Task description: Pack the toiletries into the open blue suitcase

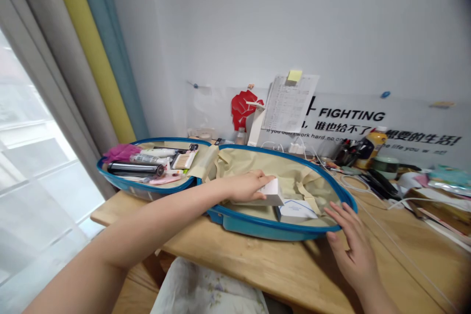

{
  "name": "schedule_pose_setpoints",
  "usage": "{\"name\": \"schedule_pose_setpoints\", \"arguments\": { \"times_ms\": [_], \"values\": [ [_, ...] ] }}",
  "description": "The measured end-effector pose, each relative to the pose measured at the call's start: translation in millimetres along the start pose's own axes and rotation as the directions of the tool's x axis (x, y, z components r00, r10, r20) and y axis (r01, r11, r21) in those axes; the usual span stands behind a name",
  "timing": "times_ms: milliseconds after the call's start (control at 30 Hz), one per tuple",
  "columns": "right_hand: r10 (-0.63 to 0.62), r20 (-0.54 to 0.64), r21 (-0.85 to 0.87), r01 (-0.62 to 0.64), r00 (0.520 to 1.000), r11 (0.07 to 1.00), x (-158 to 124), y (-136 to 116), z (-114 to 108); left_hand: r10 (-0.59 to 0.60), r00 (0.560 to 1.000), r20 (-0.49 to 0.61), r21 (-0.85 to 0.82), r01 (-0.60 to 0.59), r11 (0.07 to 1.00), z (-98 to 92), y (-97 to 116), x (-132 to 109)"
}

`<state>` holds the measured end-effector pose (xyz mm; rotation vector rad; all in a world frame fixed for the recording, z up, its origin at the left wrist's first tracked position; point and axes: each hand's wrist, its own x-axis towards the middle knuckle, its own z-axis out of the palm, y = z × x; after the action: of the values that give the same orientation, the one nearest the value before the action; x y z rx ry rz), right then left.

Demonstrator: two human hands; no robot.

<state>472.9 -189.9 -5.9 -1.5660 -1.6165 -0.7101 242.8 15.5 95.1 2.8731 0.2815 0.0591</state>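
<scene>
Blue-rimmed and open, the suitcase (253, 225) lies on a wooden desk (235, 270), toiletries (136, 169) filling its left half, while the left hand (245, 186) holds a white box (273, 193) with fingers together in the beige-lined half, just beside a second box (296, 211), and the right hand (353, 248) touches the rim, fingers spread apart.

Room remains on the beige lining (257, 167) behind two white boxes (296, 211).

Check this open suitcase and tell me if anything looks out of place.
A magenta cloth bulges over the rim of the open blue suitcase's left half, while the other items there lie inside it.
</scene>
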Motion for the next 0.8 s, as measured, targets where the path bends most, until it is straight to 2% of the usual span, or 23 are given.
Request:
{"name": "schedule_pose_setpoints", "arguments": {
  "times_ms": [133,300,633,800],
  "values": [
    [0.008,-0.008,0.000,-0.008,1.000,1.000,-0.3,-0.5,-0.7,-0.052,0.995,0.083,0.069,0.047,0.997,2.6,-0.1,4.1],
    [0.025,0.016,-0.005,-0.025,1.000,1.000,0.5,-0.5,-1.8,-0.094,0.988,0.120,0.141,0.077,0.987,3.8,-0.4,10.4],
    [-0.013,-0.005,-0.007,0.013,1.000,1.000,1.5,-1.9,-1.2,-0.076,0.968,0.238,0.282,0.006,0.960,9.0,-3.8,38.0],
    [-0.025,-0.004,-0.004,0.025,1.000,1.000,2.4,-1.4,-1.4,-0.066,0.957,0.284,0.296,-0.022,0.955,15.5,-2.1,43.1]
  ]
}}
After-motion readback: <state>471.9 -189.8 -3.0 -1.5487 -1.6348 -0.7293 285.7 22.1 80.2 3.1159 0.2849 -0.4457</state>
